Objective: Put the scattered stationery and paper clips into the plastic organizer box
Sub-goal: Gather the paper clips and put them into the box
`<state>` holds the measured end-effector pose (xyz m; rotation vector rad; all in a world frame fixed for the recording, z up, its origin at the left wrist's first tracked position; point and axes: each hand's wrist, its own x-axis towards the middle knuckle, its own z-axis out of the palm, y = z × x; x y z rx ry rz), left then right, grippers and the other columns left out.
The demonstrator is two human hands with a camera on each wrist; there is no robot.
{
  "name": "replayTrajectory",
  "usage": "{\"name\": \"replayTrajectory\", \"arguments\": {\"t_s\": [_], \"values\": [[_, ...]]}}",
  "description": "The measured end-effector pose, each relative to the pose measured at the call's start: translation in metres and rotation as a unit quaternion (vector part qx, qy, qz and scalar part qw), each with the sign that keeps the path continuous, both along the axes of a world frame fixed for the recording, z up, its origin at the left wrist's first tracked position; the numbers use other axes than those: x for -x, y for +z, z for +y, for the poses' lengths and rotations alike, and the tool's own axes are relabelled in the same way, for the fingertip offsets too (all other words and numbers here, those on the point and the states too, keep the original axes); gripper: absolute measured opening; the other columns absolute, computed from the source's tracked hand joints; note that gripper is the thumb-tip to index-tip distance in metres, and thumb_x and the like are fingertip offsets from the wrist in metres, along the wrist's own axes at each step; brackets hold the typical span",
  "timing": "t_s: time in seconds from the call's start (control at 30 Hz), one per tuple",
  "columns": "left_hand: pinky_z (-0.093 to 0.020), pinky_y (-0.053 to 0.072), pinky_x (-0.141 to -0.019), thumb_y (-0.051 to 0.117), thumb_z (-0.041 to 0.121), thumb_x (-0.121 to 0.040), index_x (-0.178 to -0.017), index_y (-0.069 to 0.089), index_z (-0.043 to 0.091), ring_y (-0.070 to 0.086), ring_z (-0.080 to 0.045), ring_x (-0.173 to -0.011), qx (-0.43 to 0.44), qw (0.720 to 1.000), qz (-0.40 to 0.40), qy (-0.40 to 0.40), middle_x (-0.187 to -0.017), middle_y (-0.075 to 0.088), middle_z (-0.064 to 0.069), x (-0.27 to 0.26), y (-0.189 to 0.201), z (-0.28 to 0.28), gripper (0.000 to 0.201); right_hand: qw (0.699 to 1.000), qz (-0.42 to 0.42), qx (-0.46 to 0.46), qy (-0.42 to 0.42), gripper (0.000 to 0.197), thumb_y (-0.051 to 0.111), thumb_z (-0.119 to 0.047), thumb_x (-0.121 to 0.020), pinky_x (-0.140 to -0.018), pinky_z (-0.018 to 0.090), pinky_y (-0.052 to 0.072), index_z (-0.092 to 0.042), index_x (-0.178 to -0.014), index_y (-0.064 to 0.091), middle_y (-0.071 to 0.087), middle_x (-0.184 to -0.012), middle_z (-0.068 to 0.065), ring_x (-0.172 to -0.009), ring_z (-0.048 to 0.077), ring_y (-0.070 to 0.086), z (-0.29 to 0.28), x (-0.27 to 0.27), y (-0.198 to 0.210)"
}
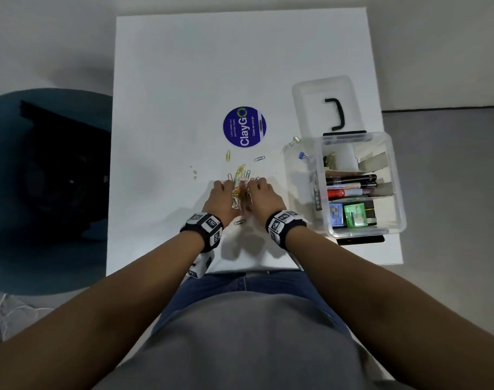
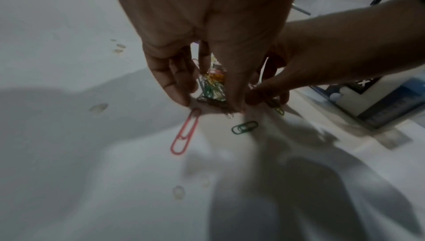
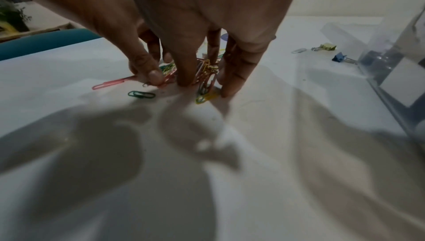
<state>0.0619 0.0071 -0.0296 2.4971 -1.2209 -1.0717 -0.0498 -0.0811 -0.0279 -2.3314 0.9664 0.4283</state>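
Scooping from both sides, I have my left hand (image 1: pixel 222 196) and right hand (image 1: pixel 264 194) cupped around the heap of paper clips (image 1: pixel 237 196), fingertips (image 2: pixel 181 97) down on the white table (image 1: pixel 184 80) and curled against the pile, which sits squeezed between the palms. A pink clip (image 2: pixel 185 134) and a green clip (image 2: pixel 245 127) lie loose just outside the grip. The plastic organizer box (image 1: pixel 393 175) stands open to my right, markers inside. A round blue sticker (image 1: pixel 244 126) beyond the pile reads "ClayGo, Clean as you go".
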Motion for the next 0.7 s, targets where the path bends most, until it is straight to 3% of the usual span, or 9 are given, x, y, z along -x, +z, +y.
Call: {"name": "replayTrajectory", "arguments": {"t_s": [0.1,0.23,0.33,0.43,0.57,0.7], "values": [[-0.043,0.049,-0.084,0.074,0.015,-0.079,-0.122,0.045,0.007,0.057,-0.039,-0.101,0.006,1.000,0.004,0.004,-0.120,0.046,-0.018,0.000,0.002,-0.006,0.053,1.000,0.007,-0.009,0.003,0.038,0.051,-0.025,-0.095,-0.079,0.043,0.047,-0.008,-0.128,0.044,0.045,-0.128,0.016,-0.113,0.034,0.049,-0.002,0.000,-0.001],[-0.038,0.046,-0.084,0.066,0.013,-0.085,-0.113,0.053,0.011,0.057,-0.034,-0.100,0.005,1.000,0.008,-0.006,-0.113,0.054,-0.015,-0.011,0.004,-0.007,0.031,1.000,0.008,-0.011,-0.009,0.027,0.048,-0.005,-0.092,-0.075,0.039,0.046,-0.004,-0.119,0.049,0.051,-0.119,0.017,-0.102,0.037,0.058,-0.011,0.005,0.002],[-0.035,0.045,-0.073,0.064,0.012,-0.084,-0.086,0.056,0.018,0.060,-0.032,-0.090,0.017,1.000,0.008,0.000,-0.089,0.062,-0.008,-0.021,0.007,-0.004,0.010,0.998,-0.020,-0.020,-0.049,0.020,0.048,-0.003,-0.092,-0.073,0.036,0.046,-0.004,-0.110,0.054,0.057,-0.110,0.015,-0.095,0.035,0.060,-0.021,0.010,0.010],[-0.028,0.046,-0.068,0.065,0.003,-0.080,-0.075,0.059,0.022,0.063,-0.024,-0.076,0.037,0.997,0.044,0.044,-0.075,0.062,-0.001,-0.027,0.016,0.002,0.020,0.995,-0.052,-0.029,-0.082,0.013,0.049,-0.011,-0.093,-0.075,0.037,0.048,-0.005,-0.102,0.057,0.060,-0.102,0.013,-0.091,0.031,0.059,-0.031,0.015,0.023],[-0.026,0.049,-0.064,0.069,0.006,-0.082,-0.082,0.065,0.014,0.060,-0.014,-0.065,0.077,0.991,0.082,0.078,-0.080,0.068,-0.007,-0.029,0.044,0.001,0.008,0.985,-0.126,-0.044,-0.111,0.009,0.058,-0.015,-0.091,-0.069,0.029,0.042,-0.007,-0.095,0.060,0.063,-0.094,0.010,-0.086,0.027,0.060,-0.045,0.028,0.049],[-0.021,0.055,-0.065,0.072,0.009,-0.081,-0.083,0.066,0.014,0.063,-0.004,-0.063,0.152,0.974,0.133,0.101,-0.078,0.071,-0.002,-0.019,0.089,-0.015,0.008,0.965,-0.213,-0.086,-0.129,0.006,0.065,-0.016,-0.088,-0.072,0.042,0.055,-0.012,-0.089,0.060,0.064,-0.085,0.006,-0.076,0.025,0.063,-0.059,0.049,0.081]]}}
